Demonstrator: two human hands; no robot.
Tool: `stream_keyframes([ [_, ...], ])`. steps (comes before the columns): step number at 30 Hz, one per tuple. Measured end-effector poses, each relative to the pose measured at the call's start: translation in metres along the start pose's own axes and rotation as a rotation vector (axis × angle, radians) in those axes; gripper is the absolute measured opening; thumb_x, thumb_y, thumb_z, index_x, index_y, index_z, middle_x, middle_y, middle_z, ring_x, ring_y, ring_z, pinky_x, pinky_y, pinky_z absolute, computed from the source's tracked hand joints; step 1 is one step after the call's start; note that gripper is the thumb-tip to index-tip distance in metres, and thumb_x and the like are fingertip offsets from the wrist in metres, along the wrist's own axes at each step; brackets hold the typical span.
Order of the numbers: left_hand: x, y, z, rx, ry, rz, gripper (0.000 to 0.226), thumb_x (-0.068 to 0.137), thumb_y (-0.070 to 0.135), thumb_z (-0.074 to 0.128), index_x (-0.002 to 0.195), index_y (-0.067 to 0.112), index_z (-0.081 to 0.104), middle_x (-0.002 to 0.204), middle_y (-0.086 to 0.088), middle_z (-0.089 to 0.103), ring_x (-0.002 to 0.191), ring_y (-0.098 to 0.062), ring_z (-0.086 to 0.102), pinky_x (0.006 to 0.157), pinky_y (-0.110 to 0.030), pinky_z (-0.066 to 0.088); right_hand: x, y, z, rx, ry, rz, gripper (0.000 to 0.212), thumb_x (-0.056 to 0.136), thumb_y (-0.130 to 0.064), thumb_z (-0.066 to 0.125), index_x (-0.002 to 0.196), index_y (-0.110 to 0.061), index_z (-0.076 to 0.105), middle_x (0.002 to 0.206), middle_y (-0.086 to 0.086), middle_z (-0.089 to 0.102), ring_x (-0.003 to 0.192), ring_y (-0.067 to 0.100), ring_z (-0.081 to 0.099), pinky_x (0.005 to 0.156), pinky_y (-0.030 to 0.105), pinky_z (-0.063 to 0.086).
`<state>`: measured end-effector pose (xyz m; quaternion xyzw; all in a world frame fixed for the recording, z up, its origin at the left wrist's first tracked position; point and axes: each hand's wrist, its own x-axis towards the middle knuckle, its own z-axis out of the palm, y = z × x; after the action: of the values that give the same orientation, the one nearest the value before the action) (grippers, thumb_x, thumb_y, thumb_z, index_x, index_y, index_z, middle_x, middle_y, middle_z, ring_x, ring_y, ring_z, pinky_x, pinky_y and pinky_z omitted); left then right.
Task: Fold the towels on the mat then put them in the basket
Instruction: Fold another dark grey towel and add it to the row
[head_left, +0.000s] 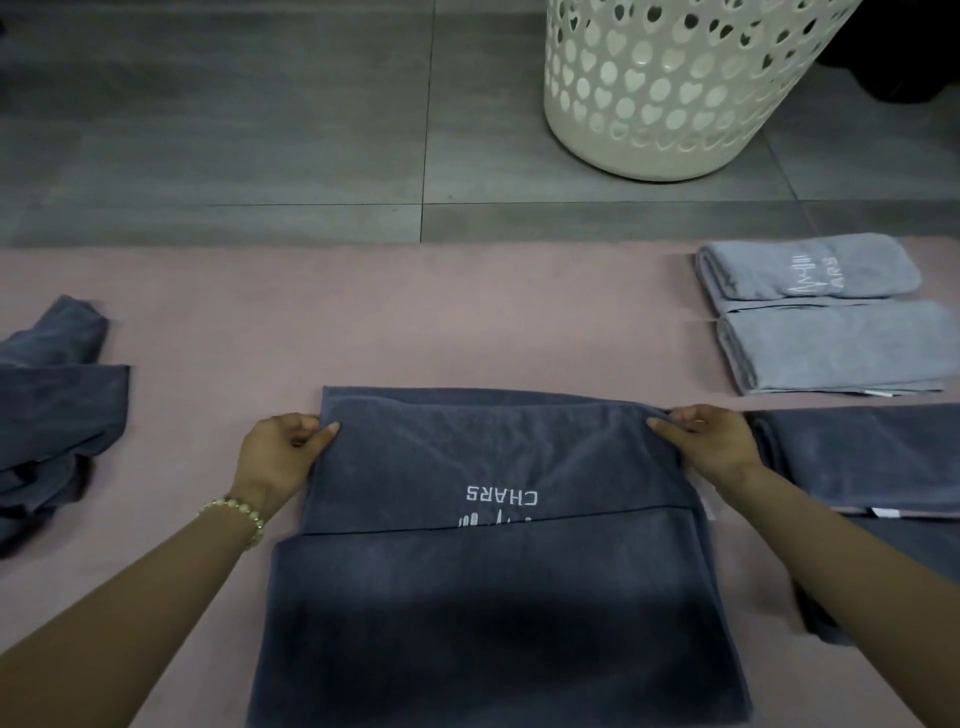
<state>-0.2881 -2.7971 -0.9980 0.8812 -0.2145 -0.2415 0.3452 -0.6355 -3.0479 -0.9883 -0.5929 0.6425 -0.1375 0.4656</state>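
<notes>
Dark towel (498, 597) stretches away from you; your left grip (283, 449) and right grip (709, 441) pinch its far corners.

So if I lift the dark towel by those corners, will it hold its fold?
Probably not: the dark towel looks limp, creasing between left hand and right hand. Its folded layers would likely fall open. Nappy cloth, so unlikely to slip.

Dark blue towel (498, 571) lies half-folded flat on pink mat (415, 322).
</notes>
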Motion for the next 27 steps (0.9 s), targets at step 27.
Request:
stream_keyframes([
  [27, 0.011, 0.031, 0.003, 0.270, -0.009, 0.131, 0.045, 0.076, 0.010, 0.076, 0.117, 0.009, 0.056, 0.119, -0.016, 0.055, 0.109, -0.033, 0.051, 0.099, -0.037, 0.039, 0.000, -0.001, -0.007, -0.094, 0.187, -0.108, 0.037, 0.079, -0.009, 0.074, 0.111, -0.007, 0.056, 0.104, 0.008, 0.055, 0.090, 0.018, 0.051, 0.081, 0.024, 0.044],
])
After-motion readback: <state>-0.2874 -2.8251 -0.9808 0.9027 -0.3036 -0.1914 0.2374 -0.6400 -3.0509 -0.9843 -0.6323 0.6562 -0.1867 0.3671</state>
